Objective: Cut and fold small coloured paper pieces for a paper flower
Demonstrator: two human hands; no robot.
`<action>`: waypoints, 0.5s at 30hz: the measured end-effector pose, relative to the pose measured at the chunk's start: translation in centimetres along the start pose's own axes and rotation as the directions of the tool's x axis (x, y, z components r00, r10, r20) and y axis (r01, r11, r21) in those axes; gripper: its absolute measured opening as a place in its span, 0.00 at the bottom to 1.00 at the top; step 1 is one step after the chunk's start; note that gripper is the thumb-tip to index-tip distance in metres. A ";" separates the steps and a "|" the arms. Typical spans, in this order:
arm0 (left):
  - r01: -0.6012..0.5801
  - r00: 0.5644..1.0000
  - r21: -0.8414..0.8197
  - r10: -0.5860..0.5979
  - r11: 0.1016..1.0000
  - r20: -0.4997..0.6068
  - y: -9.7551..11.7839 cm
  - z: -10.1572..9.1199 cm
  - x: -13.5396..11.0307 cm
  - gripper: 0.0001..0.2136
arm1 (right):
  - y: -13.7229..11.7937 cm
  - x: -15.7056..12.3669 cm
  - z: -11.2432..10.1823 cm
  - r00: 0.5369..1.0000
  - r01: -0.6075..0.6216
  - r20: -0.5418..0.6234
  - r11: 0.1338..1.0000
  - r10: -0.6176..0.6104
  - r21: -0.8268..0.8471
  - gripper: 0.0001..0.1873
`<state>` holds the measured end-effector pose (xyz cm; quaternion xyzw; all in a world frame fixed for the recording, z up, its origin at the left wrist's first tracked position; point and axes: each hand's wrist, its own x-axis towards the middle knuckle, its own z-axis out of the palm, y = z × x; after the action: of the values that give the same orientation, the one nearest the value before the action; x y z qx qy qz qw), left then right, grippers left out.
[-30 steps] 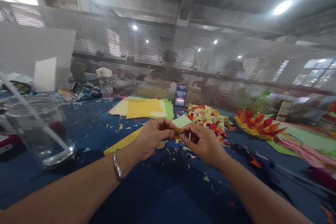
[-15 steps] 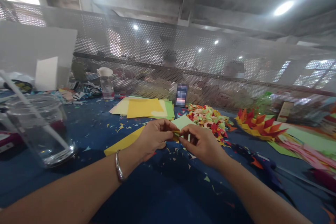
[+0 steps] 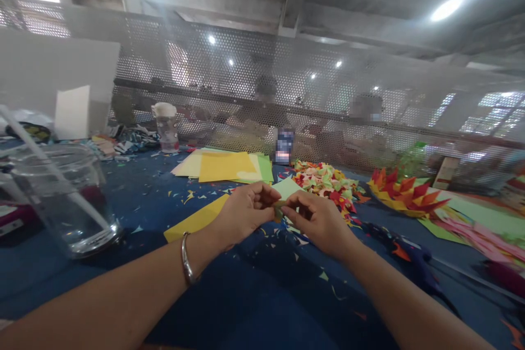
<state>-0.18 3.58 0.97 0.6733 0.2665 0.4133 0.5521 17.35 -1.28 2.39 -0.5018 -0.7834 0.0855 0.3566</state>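
Note:
Between the fingertips of both hands is a small folded piece of yellow paper (image 3: 278,211), its exact shape partly covered by the fingers. My left hand (image 3: 246,209), below a silver bangle on the wrist, pinches it from the left. From the right, the thumb and index finger of my right hand (image 3: 318,220) are closed on it too. Behind the hands lies a pale green sheet (image 3: 288,187). A yellow sheet (image 3: 199,220) lies partly beneath my left wrist and hand.
Stacked coloured paper (image 3: 227,167) lies at the back, left of a pile of folded paper pieces (image 3: 328,181). A pointed paper ring (image 3: 406,194), a glue gun (image 3: 410,257) and paper strips occupy the right. A clear cup (image 3: 61,202) with a straw stands left. Scraps litter the blue tabletop.
Both hands stay in nearly the same place, fingers shifting slightly on the paper. The piece has turned and shows a paler, more upright face between the fingertips.

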 end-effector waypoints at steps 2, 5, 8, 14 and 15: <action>-0.025 1.000 -0.009 0.025 1.000 0.002 0.0 0.0 0.0 0.15 | 0.0 0.0 0.0 1.000 -0.008 0.005 1.000 0.008 0.012 0.07; -0.057 0.998 -0.049 0.058 0.997 0.027 0.0 -0.1 0.1 0.18 | 0.1 0.0 0.0 0.999 -0.031 0.021 0.999 0.030 0.045 0.08; -0.024 0.999 -0.086 0.027 0.996 0.041 0.1 0.0 0.1 0.19 | 0.3 0.0 0.1 0.999 -0.048 0.026 0.996 0.046 0.081 0.10; 0.068 0.996 -0.123 -0.074 0.990 -0.049 -0.1 -0.1 0.0 0.11 | 0.6 0.1 0.2 0.998 -0.062 0.019 0.993 0.061 0.105 0.10; 0.066 0.996 -0.134 -0.073 0.989 -0.049 -0.1 -0.1 0.0 0.11 | 0.6 0.1 0.2 0.998 -0.064 0.018 0.993 0.063 0.104 0.10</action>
<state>-0.26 3.66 0.91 0.6140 0.2766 0.4286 0.6023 17.62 -0.88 2.03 -0.5064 -0.7641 0.1412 0.3738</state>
